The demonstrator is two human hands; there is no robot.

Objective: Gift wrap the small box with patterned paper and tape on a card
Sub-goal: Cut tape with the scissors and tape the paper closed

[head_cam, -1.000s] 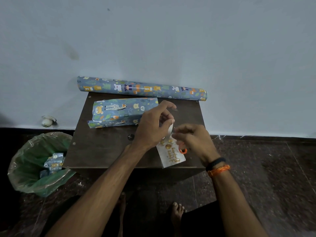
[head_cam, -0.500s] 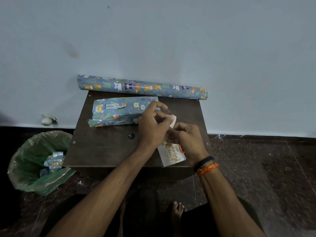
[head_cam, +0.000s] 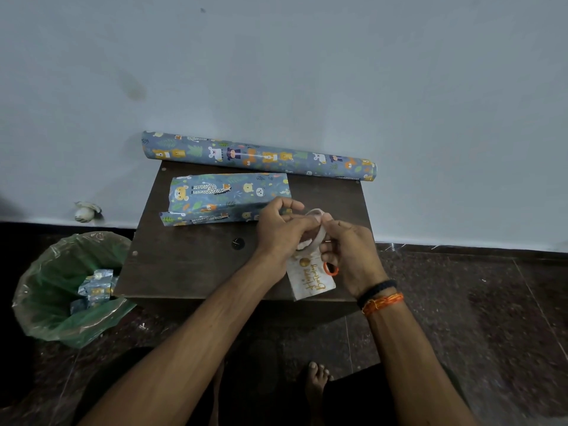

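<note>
Head view: nearest on the dark table [head_cam: 190, 272], at its front edge, a white card [head_cam: 310, 281] with gold lettering is seen — just beneath both hands. A pale tape roll [head_cam: 318, 232] is pinched between the left hand [head_cam: 281, 235] and the right hand [head_cam: 350, 250], above the card. Farther back, just beyond the left hand, the wrapped box [head_cam: 227, 195] lies — behind it, at the table's far edge, the patterned paper roll [head_cam: 258, 156].

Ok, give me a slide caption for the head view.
Both hands, left hand and right hand, pull tape above the card, wrapped box behind.
</note>
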